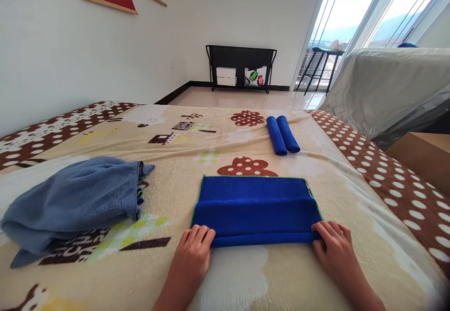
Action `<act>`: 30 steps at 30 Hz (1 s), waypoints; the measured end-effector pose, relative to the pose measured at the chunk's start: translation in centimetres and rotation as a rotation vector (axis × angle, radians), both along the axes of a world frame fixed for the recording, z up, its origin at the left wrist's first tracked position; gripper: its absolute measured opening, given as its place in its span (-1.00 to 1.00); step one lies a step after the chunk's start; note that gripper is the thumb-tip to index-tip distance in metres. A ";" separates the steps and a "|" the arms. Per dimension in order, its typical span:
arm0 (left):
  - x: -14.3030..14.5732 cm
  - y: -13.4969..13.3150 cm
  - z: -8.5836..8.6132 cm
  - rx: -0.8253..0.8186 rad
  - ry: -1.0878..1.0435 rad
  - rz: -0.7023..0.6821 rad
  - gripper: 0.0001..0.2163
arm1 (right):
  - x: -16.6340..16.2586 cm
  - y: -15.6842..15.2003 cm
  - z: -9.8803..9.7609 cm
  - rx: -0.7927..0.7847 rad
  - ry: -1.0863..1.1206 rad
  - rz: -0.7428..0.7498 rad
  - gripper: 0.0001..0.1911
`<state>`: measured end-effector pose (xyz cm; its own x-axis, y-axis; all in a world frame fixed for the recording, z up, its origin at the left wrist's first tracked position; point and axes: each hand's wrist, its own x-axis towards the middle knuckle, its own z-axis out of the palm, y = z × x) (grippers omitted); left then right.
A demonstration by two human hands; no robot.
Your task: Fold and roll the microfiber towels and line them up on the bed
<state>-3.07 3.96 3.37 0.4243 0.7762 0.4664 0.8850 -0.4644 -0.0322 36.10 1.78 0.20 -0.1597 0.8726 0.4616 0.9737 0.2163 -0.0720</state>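
Note:
A bright blue towel (255,203) lies flat in front of me on the patterned blanket, its near edge folded over into a low roll. My left hand (192,250) grips the near left corner of that fold with curled fingers. My right hand (332,245) grips the near right corner the same way. Two rolled blue towels (282,134) lie side by side farther back on the right.
A pile of grey-blue cloths (75,201) sits to the left on the bed (197,137). A covered piece of furniture (383,86) stands at the right, with a wooden box (422,154) beside it. A black rack (241,67) stands against the far wall.

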 end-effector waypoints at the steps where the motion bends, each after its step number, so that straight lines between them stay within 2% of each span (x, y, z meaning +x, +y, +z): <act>1: -0.1 -0.1 0.1 0.005 -0.002 -0.015 -0.70 | 0.1 -0.2 0.2 0.001 -0.005 0.004 -0.82; 6: -1.6 -2.4 -0.1 0.041 0.001 -0.078 -0.68 | 0.7 -2.5 1.1 -0.004 -0.022 0.089 -0.85; 9: -2.8 -3.9 -0.5 -0.041 0.063 -0.105 -0.62 | 1.2 -3.9 1.2 -0.081 -0.057 0.147 -0.85; 12: -3.1 -4.3 -0.7 -0.093 0.111 -0.084 -0.58 | 1.1 -4.2 1.2 -0.027 -0.110 0.148 -0.85; 15: -0.9 -3.9 -0.8 -0.062 0.087 0.058 -0.60 | -1.1 -3.8 1.7 0.102 -0.092 0.049 -0.79; 17: 1.9 -3.9 -0.9 -0.011 -0.005 0.111 -0.62 | -3.9 -3.4 2.1 0.159 -0.009 0.083 -0.72; 18: 3.6 -3.9 -0.9 0.015 -0.052 0.069 -0.63 | -5.7 -3.1 2.3 0.171 0.031 0.160 -0.68; 21: 7.8 -3.9 -1.1 0.074 -0.091 -0.184 -0.63 | -10.3 -2.5 2.2 0.163 0.054 0.420 -0.62; 23: 8.6 -3.8 -1.1 0.088 -0.045 -0.256 -0.63 | -11.5 -2.2 1.7 0.125 -0.019 0.468 -0.60; 25: 7.2 -3.6 -1.2 0.074 0.001 -0.208 -0.60 | -10.4 -2.2 1.0 0.072 -0.087 0.406 -0.55; 30: -0.2 -3.7 -1.6 0.006 0.089 0.043 -0.49 | -2.9 -3.1 -0.4 -0.008 -0.116 0.105 -0.42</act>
<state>-3.25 0.26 1.78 0.4304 0.7920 0.4331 0.8978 -0.4252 -0.1148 33.21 -1.29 -0.21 -0.3019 0.8521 0.4276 0.9477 0.3170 0.0374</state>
